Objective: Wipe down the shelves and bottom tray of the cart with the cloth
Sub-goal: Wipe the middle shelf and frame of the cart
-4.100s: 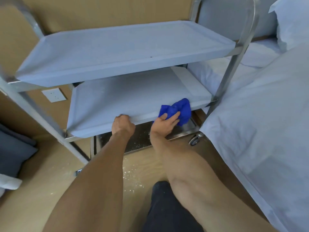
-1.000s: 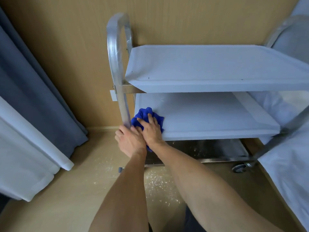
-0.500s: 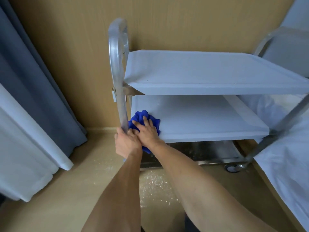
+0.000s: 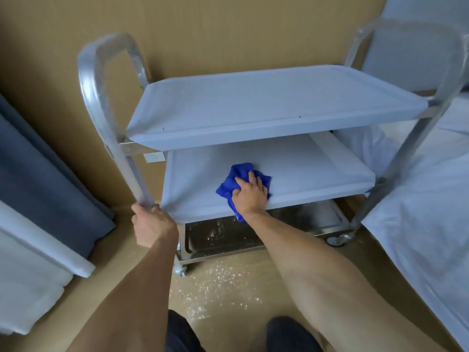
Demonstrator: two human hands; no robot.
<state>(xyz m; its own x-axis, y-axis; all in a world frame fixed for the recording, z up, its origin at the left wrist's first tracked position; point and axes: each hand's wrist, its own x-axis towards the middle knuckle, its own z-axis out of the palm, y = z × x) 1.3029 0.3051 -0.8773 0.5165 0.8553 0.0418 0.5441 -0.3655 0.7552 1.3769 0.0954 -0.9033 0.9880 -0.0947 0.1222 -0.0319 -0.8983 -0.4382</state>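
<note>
Cart (image 4: 253, 138): a 3-level trolley with metal tube posts, standing against a tan wall panel; its handles are wrapped in clear film.
Top shelf (image 4: 266, 102): pale grey-blue, bare, with a few tiny dark specks near its front edge.
Middle shelf (image 4: 317, 171): same pale covering; faint whitish smears show on its left part.
Cloth (image 4: 228, 189): bright blue, bunched, lying on the front centre of the middle shelf, with 1 corner hanging down over the front lip.
Right hand (image 4: 250, 196): laid on top of the cloth, palm down, fingers (image 4: 251, 177) spread and only lightly bent, pressing the cloth flat to the shelf; the thumb tucks into a fold at the cloth's left side.
Left hand (image 4: 152, 224): wrapped around the cart's left front post (image 4: 137, 184) just below the middle shelf's corner, fingers curled fully round the tube.
Bottom tray (image 4: 218, 237): bare shiny steel, scattered with white crumbs, partly hidden behind the right forearm.
Floor (image 4: 223, 283): tan, with a patch of white crumbs right in front of the cart.
Caster (image 4: 337, 240): visible at the right front corner, on the floor.
Bed (image 4: 431, 212): white bedding just beside the cart's right end.
Curtains (image 4: 43, 179): dark grey and white, hanging at the left.
Wall socket (image 4: 154, 157): white, seen behind the cart's left post.
</note>
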